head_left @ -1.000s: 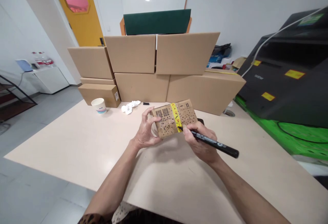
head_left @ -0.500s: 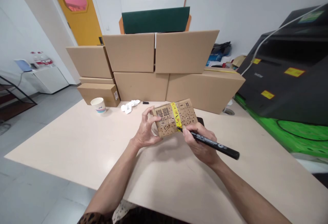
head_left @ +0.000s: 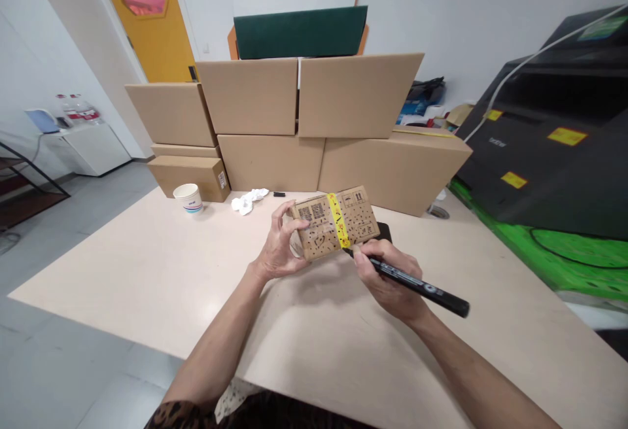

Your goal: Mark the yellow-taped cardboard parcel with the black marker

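Note:
A small cardboard box [head_left: 321, 229] covered in black marks, with a strip of yellow tape [head_left: 338, 220] across its middle, is tilted above the table. My left hand [head_left: 283, 242] grips its left end, thumb below and fingers above. In my right hand [head_left: 390, 275] is a black marker [head_left: 422, 286], its tip by the lower edge of the box, near the bottom of the tape. A dark flat object [head_left: 385, 231] lies partly hidden behind the box's right end.
Large cardboard boxes [head_left: 269, 162] are stacked along the table's back, a green box [head_left: 301, 33] on top. A paper cup [head_left: 188, 200], crumpled tissue [head_left: 249, 201] and small black cap [head_left: 279, 194] stand before them. A big black machine [head_left: 549, 135] is at the right.
The marker has moved slightly right and down with my right hand, its tip now lower, by the box's bottom edge. My left hand keeps its hold on the box.

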The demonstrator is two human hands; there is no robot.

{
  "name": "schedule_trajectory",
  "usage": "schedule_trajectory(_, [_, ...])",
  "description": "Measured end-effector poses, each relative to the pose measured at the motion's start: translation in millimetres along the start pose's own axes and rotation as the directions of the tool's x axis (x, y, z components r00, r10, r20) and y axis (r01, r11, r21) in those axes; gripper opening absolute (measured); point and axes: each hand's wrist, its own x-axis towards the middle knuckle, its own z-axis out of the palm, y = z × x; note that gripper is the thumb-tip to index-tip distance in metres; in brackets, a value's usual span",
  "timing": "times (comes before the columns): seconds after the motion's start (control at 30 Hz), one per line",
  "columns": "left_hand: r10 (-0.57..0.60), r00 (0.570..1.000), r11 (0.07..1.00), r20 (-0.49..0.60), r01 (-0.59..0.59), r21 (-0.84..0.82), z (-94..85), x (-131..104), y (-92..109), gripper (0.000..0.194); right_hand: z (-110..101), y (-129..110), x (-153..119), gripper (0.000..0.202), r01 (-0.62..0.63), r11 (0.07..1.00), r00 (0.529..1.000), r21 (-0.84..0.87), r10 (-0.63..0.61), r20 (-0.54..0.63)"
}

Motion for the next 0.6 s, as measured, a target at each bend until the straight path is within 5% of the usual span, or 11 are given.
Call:
schedule_trajectory(0.33, [0.002,1.0,1.0,0.006,-0.002,-0.012,-0.4,1.2,1.7,0.088,18.3,-2.6,-1.5,0.017,0.033,0.999,0.999,0.023,-0.034,0.029])
schedule_trajectory(0.6, [0.009,1.0,1.0,0.009,-0.008,-0.023,0.0,0.9,0.8,0.09,11.1,-5.6,2.0,0.017,-0.046,0.997,0.998,0.067,0.043,0.052])
